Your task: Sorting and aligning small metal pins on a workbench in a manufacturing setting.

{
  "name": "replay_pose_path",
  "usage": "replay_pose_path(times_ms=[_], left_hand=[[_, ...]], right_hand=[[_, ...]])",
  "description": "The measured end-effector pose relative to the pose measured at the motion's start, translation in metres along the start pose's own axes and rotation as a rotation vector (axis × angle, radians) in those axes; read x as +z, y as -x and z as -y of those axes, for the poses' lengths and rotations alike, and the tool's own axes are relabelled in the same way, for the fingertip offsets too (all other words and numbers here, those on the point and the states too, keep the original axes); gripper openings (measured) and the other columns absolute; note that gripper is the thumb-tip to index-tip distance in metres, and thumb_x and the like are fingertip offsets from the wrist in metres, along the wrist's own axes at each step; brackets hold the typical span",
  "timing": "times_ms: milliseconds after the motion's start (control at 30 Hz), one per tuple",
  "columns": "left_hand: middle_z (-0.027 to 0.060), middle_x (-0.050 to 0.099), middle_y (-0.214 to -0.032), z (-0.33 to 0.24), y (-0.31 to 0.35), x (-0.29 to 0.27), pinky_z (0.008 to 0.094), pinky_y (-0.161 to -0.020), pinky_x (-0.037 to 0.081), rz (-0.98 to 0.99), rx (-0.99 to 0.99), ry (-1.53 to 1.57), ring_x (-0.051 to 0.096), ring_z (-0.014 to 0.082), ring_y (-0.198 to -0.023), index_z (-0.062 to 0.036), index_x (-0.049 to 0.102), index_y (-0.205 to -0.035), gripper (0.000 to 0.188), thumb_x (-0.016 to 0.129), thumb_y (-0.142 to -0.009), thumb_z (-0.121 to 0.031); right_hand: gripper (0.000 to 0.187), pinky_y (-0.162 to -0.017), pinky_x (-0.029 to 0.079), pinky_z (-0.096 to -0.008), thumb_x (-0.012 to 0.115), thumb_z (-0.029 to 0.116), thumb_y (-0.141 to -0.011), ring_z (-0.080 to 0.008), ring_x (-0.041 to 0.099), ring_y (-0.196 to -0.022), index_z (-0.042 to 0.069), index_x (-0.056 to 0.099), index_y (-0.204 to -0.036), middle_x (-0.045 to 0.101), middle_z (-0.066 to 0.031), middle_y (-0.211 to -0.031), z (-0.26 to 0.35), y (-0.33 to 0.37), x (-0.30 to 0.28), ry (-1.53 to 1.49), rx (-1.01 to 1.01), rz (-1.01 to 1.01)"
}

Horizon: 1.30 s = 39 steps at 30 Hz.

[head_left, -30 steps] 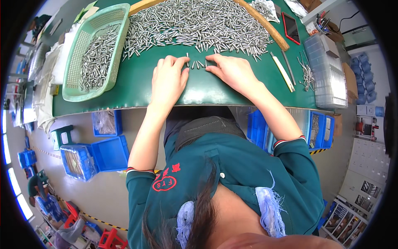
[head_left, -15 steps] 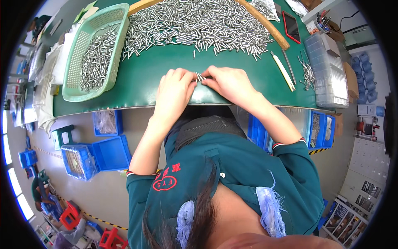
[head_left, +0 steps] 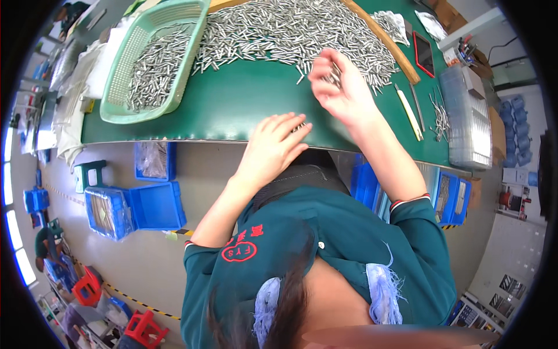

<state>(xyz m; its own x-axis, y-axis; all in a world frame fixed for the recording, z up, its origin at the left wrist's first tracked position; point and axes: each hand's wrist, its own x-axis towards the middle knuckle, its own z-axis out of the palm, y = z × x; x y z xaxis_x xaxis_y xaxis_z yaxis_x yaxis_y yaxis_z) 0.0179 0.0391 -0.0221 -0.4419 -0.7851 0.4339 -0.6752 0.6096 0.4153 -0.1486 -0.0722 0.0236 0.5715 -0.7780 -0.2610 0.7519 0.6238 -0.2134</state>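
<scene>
A broad heap of small silvery metal pins (head_left: 261,32) covers the far part of the green table (head_left: 232,99). My right hand (head_left: 349,93) is raised at the heap's near edge, its fingers curled around several metal pins (head_left: 333,75) that show in the palm. Closer to me, my left hand (head_left: 273,142) is at the table's front edge, with a few more pins (head_left: 298,127) showing between its bent fingers. Part of what it holds is hidden beneath them. One pin (head_left: 300,74) lies slightly apart from the heap, left of my right hand.
A pale green basket (head_left: 110,99) with many pins stands at the left. Wooden strips (head_left: 389,49) border the heap. On the right are a white-handled cutter (head_left: 409,110), long thin rods (head_left: 440,116), clear plastic boxes (head_left: 465,116) and a red-edged phone (head_left: 424,55). Blue bins (head_left: 157,206) stand below.
My hands have parted from their meeting point near the table edge. The right has gone up toward the heap with pins in it; the left has shifted right and nearer to me.
</scene>
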Motion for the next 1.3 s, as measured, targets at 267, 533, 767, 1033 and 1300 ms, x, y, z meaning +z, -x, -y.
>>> replay_pose_path(times_ms=[267,533,767,1033,1300], left_hand=[[0.0068,0.055,-0.117,0.000,0.004,0.004,0.0418,-0.098,0.039,-0.033,-0.035,0.022,0.050,0.0242,-0.114,-0.0075,0.058,-0.109,0.032,0.063,-0.081,-0.021],[0.0087,0.054,-0.119,0.005,0.006,0.006,0.0426,-0.098,0.039,-0.046,-0.017,0.038,0.050,0.0261,-0.113,-0.0076,0.057,-0.112,0.034,0.063,-0.080,-0.019],[0.0099,0.055,-0.117,0.002,0.005,0.001,0.0417,-0.094,0.041,-0.070,-0.079,0.092,0.053,0.0290,-0.108,-0.0066,0.058,-0.112,0.036,0.066,-0.078,-0.013],[0.0071,0.057,-0.110,0.005,0.000,-0.007,0.0354,-0.083,0.043,-0.194,-0.197,-0.006,0.054,0.0253,-0.097,-0.0073,0.060,-0.110,0.031,0.060,-0.079,-0.003],[0.0061,0.058,-0.096,0.005,-0.009,-0.018,0.0351,-0.078,0.043,0.031,-0.300,-0.147,0.054,0.0251,-0.088,-0.0075,0.062,-0.102,0.022,0.061,-0.080,-0.007]], right_hand=[[0.038,-0.092,0.047,-0.0394,0.047,0.024,-0.095,-0.0285,0.052,-0.107,-0.004,0.046,-0.121,0.051,-0.0160,-0.115,-0.091,-0.112,0.139,0.364,0.142,-0.097],[0.039,-0.089,0.046,-0.0354,0.053,0.035,-0.089,-0.0221,0.058,-0.102,0.006,0.059,-0.114,0.059,-0.0104,-0.115,-0.041,-0.042,0.098,1.794,-0.406,0.334],[0.021,-0.090,0.044,-0.0331,0.057,0.016,-0.084,-0.0215,0.055,-0.104,0.010,0.065,-0.103,0.060,-0.0031,-0.113,0.003,0.035,-0.032,2.493,-0.716,0.276],[0.024,-0.074,0.048,-0.0323,0.063,0.014,-0.082,-0.0237,0.059,-0.086,0.007,0.063,-0.105,0.057,-0.0073,-0.097,-0.023,0.053,-0.026,2.248,-0.547,0.150],[0.033,-0.077,0.048,-0.0365,0.066,0.019,-0.080,-0.0253,0.056,-0.093,0.005,0.058,-0.109,0.054,-0.0078,-0.100,-0.039,0.065,-0.029,2.215,-0.533,0.069]])
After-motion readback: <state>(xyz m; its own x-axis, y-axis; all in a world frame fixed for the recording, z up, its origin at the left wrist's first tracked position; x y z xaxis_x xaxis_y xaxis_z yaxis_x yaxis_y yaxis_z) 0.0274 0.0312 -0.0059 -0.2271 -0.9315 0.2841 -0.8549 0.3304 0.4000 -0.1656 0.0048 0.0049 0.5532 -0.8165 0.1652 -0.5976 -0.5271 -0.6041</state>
